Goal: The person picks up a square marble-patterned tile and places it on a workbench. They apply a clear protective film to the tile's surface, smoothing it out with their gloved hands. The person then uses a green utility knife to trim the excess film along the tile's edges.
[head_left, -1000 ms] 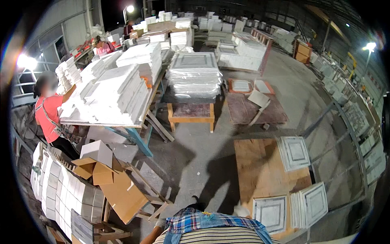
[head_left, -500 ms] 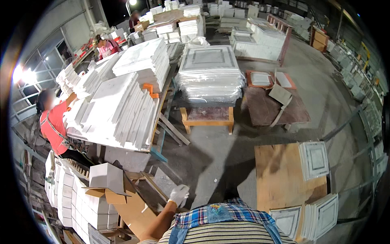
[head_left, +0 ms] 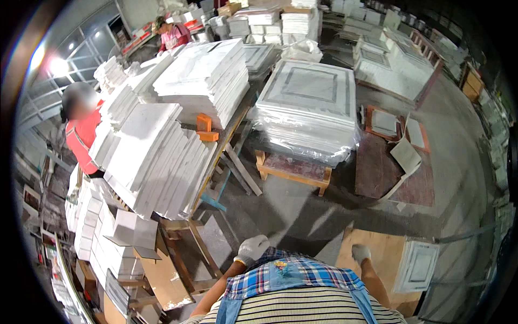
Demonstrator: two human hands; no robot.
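My left hand [head_left: 253, 249], in a white glove, is held in front of the plaid apron [head_left: 302, 278] with its fingers loosely curled. Nothing shows in it. My right hand [head_left: 360, 252], also gloved, appears over the plywood board [head_left: 375, 243] at lower right. Its fingers are too small and rounded to make out, and I see no object in it. Beside that hand, on the board's right part, lies a white marble-look panel [head_left: 420, 265] with a grey inlaid frame. Whether the hand touches the board I cannot tell.
Ahead stands a plastic-wrapped panel stack [head_left: 307, 108] on a low wooden stand [head_left: 294, 175]. White slabs [head_left: 156, 156] fill a table at left, where a person in red [head_left: 83, 140] stands. An opened carton [head_left: 132, 232] sits lower left; a dark red board [head_left: 377, 167] lies at right.
The view has shifted, bringing the slab table and wrapped stack closer. My right hand has come into view over the plywood board. My left hand's fingers look more curled.
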